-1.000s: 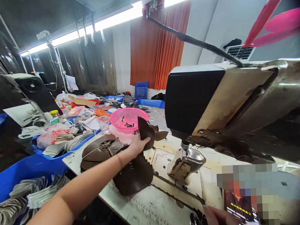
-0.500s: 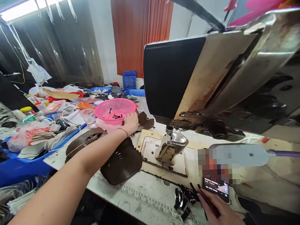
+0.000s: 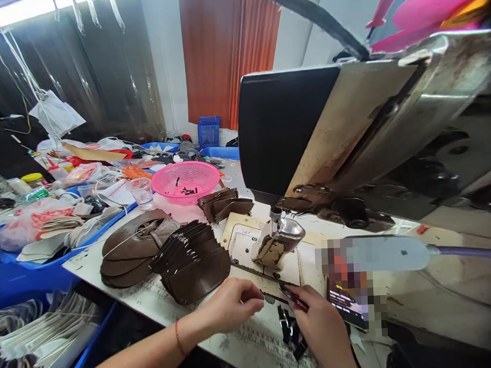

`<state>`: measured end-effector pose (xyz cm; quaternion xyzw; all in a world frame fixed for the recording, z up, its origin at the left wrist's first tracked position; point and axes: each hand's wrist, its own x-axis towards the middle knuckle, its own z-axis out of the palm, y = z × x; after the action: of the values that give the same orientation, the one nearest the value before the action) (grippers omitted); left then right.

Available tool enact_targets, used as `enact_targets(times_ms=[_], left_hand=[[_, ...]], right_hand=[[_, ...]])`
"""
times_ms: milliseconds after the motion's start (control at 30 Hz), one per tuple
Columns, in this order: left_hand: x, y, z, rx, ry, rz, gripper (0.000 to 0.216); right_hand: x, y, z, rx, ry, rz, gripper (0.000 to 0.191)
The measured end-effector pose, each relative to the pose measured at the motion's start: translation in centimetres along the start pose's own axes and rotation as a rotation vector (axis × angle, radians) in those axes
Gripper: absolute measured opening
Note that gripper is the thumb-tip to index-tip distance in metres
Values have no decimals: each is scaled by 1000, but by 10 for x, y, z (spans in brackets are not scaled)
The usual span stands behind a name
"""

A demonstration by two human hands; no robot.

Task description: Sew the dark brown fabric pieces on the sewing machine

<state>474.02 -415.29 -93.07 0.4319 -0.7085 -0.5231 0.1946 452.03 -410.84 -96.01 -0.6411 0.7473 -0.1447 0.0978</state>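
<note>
My left hand [image 3: 233,304] rests on the sewing table's front edge with its fingers curled in, just right of a fanned stack of dark brown leather pieces [image 3: 190,261]. I cannot make out anything in it. My right hand [image 3: 319,324] sits beside it and pinches a thin dark red tool [image 3: 293,297], above a small pile of black strips [image 3: 290,334]. The sewing machine's presser foot [image 3: 277,242] stands right behind both hands. A smaller stack of brown pieces [image 3: 224,204] lies farther back, next to a pink basket [image 3: 185,180].
The big sewing machine body [image 3: 349,136] fills the right side. A phone [image 3: 348,307] lies right of my right hand. More brown pieces [image 3: 130,251] lie left of the fan. Blue bins [image 3: 13,270] of grey cut parts, a plastic cup [image 3: 141,190] and clutter crowd the left.
My left hand has come back from the small brown stack by the pink basket to the table's front edge, leaving the piece there. My right hand moved left from the phone to the black strips.
</note>
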Motion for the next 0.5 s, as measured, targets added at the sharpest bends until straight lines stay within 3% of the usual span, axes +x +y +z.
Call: enact_targets(times_ms=[167,300,500], left_hand=[[12,0,10,69,139,53,21],[18,-12,17,126,153,57,25],[21,-19,16,37,211,33,26]], right_hand=[[1,-7,1,49,-11,20,28],[5,-14,6,113,-34,8,32],[13,-10,-1,415,11,128,27]])
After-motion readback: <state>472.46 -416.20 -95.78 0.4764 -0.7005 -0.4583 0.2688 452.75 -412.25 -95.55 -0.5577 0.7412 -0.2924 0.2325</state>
